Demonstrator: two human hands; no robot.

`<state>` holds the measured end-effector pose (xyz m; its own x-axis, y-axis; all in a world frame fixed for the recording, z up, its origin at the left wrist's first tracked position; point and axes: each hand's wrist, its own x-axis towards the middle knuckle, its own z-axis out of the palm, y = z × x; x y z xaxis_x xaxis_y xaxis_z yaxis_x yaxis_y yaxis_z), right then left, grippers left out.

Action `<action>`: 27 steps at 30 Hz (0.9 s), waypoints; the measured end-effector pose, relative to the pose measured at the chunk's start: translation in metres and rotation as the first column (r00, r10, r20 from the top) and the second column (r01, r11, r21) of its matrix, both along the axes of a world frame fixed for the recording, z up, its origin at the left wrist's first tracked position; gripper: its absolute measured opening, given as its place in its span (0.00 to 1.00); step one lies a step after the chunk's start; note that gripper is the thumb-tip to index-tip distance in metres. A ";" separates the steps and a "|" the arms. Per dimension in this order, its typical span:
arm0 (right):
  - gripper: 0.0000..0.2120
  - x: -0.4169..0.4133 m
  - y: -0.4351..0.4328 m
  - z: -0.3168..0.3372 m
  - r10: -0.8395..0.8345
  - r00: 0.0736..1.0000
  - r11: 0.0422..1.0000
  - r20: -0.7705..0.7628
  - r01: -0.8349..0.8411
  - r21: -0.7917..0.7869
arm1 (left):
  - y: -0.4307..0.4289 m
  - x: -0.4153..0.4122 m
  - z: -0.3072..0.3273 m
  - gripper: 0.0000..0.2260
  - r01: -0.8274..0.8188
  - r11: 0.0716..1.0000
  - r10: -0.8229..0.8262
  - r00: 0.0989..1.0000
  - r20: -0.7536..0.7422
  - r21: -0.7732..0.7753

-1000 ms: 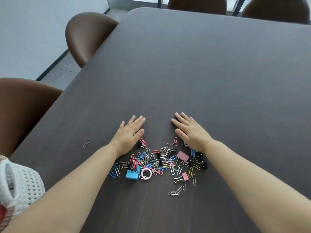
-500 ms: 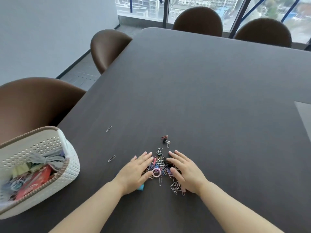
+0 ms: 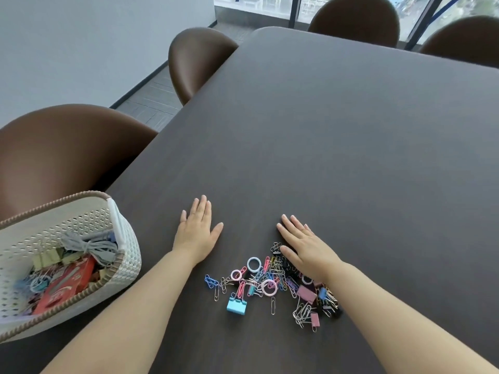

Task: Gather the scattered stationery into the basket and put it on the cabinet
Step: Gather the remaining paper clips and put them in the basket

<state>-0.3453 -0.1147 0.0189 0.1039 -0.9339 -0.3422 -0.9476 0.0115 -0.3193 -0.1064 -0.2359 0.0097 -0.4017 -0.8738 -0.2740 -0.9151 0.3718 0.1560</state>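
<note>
I am watching the left hand (image 3: 198, 230) lying flat on the tabletop (image 3: 351, 130), fingers straight, while the right hand (image 3: 305, 247) is pressing down flat, its heel overlapping the far right of the pile of clips (image 3: 270, 284). The white basket (image 3: 129, 252) is sitting at the tabletop's left edge, already holding stationery.

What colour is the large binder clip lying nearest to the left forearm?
The binder clip is light blue, seen best in the head view.
</note>
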 end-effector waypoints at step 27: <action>0.44 0.056 0.180 -0.007 -0.330 0.942 0.931 -0.064 0.314 -0.185 | 0.130 -0.003 0.014 0.47 0.525 0.851 -0.525 0.845 0.099 0.026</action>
<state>-0.2889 0.0656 0.0118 -0.2362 -0.9568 -0.1696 -0.9274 0.2741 -0.2546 -0.1097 -0.1057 0.0233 -0.7718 -0.5404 -0.3351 -0.5935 0.8014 0.0746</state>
